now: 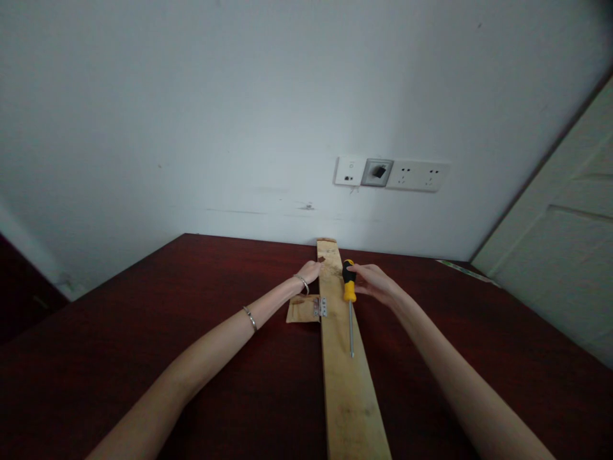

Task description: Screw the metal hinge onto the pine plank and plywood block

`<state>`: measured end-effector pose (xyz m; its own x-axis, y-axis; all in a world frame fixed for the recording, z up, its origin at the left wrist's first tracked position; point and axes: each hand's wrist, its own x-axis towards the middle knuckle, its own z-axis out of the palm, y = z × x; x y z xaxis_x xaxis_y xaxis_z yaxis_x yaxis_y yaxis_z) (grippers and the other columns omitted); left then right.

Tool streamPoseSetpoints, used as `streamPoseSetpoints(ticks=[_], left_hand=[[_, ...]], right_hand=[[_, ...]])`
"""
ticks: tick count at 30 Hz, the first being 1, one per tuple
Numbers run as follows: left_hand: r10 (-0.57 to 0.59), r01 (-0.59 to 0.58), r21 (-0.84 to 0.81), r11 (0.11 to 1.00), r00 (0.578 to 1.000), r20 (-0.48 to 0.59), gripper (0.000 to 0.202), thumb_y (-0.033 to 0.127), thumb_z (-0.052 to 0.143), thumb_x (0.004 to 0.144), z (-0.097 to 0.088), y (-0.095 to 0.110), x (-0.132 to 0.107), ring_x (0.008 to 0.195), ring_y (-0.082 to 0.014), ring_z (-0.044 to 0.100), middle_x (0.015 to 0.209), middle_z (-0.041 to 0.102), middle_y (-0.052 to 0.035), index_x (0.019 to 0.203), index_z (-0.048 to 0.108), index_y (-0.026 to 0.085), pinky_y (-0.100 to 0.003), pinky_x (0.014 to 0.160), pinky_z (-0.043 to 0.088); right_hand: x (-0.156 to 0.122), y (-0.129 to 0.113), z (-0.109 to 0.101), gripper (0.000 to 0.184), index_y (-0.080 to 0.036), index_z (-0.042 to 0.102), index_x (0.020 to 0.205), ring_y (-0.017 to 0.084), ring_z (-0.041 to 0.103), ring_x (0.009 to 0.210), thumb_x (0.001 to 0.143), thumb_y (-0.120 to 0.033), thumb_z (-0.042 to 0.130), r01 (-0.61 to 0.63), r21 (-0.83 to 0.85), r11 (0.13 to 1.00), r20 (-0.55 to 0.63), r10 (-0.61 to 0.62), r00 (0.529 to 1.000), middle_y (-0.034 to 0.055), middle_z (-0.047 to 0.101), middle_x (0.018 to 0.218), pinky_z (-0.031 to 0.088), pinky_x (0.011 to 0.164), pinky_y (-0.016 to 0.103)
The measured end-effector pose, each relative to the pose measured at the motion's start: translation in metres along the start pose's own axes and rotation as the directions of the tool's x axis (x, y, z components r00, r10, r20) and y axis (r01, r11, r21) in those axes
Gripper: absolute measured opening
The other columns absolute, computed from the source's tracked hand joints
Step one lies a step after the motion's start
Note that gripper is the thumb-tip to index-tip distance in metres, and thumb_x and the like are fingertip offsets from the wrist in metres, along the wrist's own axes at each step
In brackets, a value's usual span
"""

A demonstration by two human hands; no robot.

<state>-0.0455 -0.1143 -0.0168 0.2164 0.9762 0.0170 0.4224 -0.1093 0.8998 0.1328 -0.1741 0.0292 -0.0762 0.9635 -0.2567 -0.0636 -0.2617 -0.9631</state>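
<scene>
A long pale wooden plank (352,402) runs from the near edge toward the wall. Attached at its left side by a metal hinge (320,306) is a small wooden block (301,310). My right hand (376,281) grips a screwdriver (349,291) by its black and yellow handle, just over the plank's right edge. The shaft points back toward me. At the plank's left edge, beyond the hinge, my left hand (310,272) is closed, its fingertips by a small brown patch on the wood. Whatever those fingers hold is too small to make out.
The plank lies on a dark red table (239,396) whose far edge meets a white wall. Switches and sockets (416,176) sit on the wall above. A thin printed strip (467,271) is at the far right edge, beside a pale door (565,211).
</scene>
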Motion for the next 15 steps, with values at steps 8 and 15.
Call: streamPoseSetpoints(ticks=[8,15], left_hand=[[-0.041,0.008,-0.324,0.946,0.994,-0.097,0.018,0.025,0.065,0.075,0.000,0.010,0.001,0.066,-0.0167,0.064,0.066,0.067,-0.0063,0.068,0.066,0.009,-0.027,0.063,0.051],[-0.053,-0.036,-0.515,0.856,0.986,-0.157,0.011,0.010,0.069,0.068,-0.008,0.016,-0.003,0.066,-0.0149,0.064,0.073,0.069,-0.0061,0.078,0.067,0.008,-0.031,0.072,0.053]], right_hand=[[-0.016,-0.018,0.005,0.009,-0.009,0.066,0.076,0.012,0.063,0.060,0.077,-0.016,0.060,0.056,0.018,0.998,0.028,-0.056,0.998,0.0090,0.069,0.070,0.056,0.056,0.023],[-0.025,-0.030,0.006,0.015,-0.010,0.067,0.080,0.013,0.064,0.065,0.074,-0.023,0.063,0.116,-0.018,0.993,0.079,-0.114,0.990,0.0102,0.071,0.077,0.055,0.058,0.023]])
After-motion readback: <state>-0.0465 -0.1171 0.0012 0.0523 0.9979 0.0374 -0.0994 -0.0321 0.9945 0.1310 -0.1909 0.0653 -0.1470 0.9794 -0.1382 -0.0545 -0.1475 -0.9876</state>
